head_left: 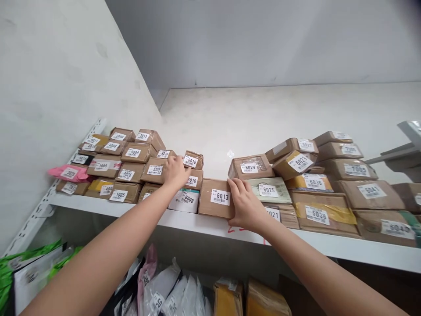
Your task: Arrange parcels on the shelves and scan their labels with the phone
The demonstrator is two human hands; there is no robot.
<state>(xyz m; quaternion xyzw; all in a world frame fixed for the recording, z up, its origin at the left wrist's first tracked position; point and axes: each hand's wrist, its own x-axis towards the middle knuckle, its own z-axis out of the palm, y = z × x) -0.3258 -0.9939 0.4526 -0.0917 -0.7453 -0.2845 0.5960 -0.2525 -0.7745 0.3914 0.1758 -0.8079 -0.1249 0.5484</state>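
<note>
A brown cardboard box labelled 6013 (210,207) stands on the white shelf (194,223). My right hand (245,202) grips it at its right end, fingers over the upper corner and thumb low on the front. To the left, my left hand (176,172) lies against the stacked boxes with its fingers apart. Its fingers reach between the box labelled 5003 (151,175) and the small box labelled 6018 (194,159). The thumb crosses the front near the box labelled 6016 (194,183); the fingertips are partly hidden. Underneath sits a white and teal box labelled 6008 (184,205).
More labelled parcels are stacked at the left, including a pink packet (69,173). On the right stand boxes labelled 6024 (259,164), 6025 (269,197) and 6038 (329,226). Bagged parcels (161,294) fill the level below. A wall rises behind the shelf.
</note>
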